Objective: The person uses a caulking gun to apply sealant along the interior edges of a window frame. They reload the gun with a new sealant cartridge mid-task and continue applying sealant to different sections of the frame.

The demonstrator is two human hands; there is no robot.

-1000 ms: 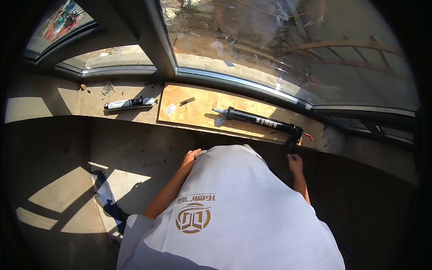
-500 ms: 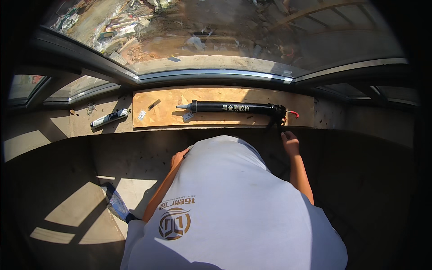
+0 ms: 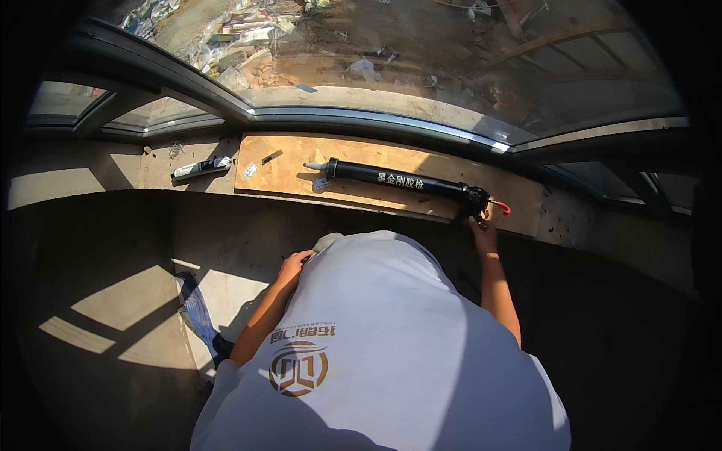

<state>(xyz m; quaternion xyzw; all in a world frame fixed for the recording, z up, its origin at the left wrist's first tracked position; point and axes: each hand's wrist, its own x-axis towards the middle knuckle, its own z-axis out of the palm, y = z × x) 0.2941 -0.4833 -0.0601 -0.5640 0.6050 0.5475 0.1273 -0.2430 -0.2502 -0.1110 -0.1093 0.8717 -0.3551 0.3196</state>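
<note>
A long black caulking gun (image 3: 398, 178) with a grey nozzle lies along a wooden board, its red hook at the right end. My right hand (image 3: 485, 234) is at the board's front edge, fingers closed at the gun's dark handle; shadow partly hides the grip. Lower left, my left hand (image 3: 289, 268) is beside my white shirt (image 3: 391, 331), fingers curled at a small dark item I cannot make out. A sealant tube (image 3: 201, 167) with a dark and white wrapper lies left of the board.
The wooden board (image 3: 282, 177) rests on a ledge beneath a dark-framed window (image 3: 376, 120). On it are a small white label (image 3: 250, 171) and a dark strip (image 3: 271, 156). A blue plastic-like object (image 3: 197, 308) stands low at left. Rubble shows beyond the glass.
My right hand has moved up to the caulking gun's handle. The whole view has tilted and shifted a little. The left hand stays beside my shirt.
</note>
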